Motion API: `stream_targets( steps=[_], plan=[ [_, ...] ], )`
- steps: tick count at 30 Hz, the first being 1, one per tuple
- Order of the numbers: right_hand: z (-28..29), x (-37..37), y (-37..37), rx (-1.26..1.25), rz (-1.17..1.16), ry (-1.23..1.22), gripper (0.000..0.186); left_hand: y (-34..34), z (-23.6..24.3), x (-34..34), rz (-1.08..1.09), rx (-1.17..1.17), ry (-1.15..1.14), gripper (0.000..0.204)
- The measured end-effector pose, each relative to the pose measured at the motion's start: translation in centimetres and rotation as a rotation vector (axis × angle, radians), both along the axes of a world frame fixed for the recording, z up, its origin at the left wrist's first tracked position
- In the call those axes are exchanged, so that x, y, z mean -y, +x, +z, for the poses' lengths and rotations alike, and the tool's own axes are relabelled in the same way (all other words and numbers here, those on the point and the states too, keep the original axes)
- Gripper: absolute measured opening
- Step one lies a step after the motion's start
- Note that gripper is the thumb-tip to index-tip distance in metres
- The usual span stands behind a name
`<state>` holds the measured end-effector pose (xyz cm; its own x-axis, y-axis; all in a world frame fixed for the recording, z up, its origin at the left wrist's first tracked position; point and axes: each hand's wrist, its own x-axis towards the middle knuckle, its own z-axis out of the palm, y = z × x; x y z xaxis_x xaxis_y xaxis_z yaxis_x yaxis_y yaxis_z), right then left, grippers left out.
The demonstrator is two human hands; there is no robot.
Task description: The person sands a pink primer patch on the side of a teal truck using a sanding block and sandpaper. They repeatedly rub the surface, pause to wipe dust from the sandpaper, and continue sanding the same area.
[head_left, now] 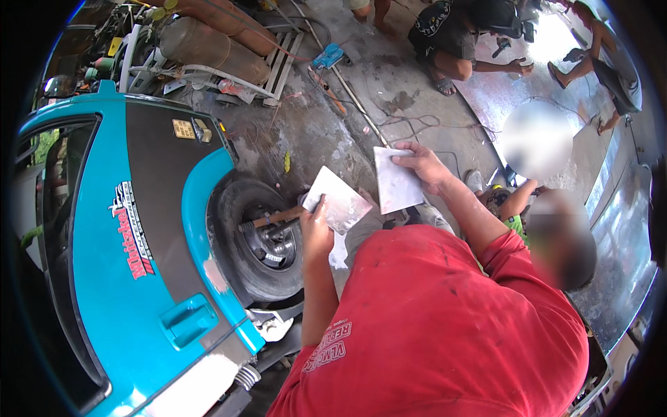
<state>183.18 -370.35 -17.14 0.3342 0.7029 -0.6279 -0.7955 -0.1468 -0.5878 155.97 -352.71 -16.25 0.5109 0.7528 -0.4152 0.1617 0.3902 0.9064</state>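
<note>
My left hand [318, 228] is closed on the edge of a flat white rectangular board [340, 200], which has pinkish smears toward its right corner. A second white board [396, 186], with faint pinkish marks, is pinched in my right hand [422, 167] by its upper right edge. The two boards are held apart, side by side, in front of my red shirt. Left of my left hand is the black wheel [243, 212] of a teal vehicle [94, 229]. A wooden bar [278, 217] crosses that wheel and reaches close to my left hand; whether they touch I cannot tell.
A pinkish patch [215, 276] marks the teal wheel arch. Gas cylinders [215, 52] lie on a rack at the back left. Cables [417, 125] run over the concrete floor. One person [556, 236] is close at my right; others crouch or stand farther back.
</note>
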Motion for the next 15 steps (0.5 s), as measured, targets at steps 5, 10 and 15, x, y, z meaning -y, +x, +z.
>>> stream_targets(
  steps=[5,10,15],
  plan=[
    [1.2,-9.0,-0.8,0.194,0.080,0.049,0.060,4.0,-2.1,-5.0,-0.102,0.127,-0.324,0.037],
    [1.7,-17.9,0.2,0.484,0.163,-0.015,0.041,10.0,-1.5,-13.5,-0.314,0.024,-0.319,0.048],
    [3.0,-20.6,2.8,0.263,-0.055,-0.030,0.034,13.3,-1.5,-25.4,-0.463,0.100,-0.353,0.038]
  ],
)
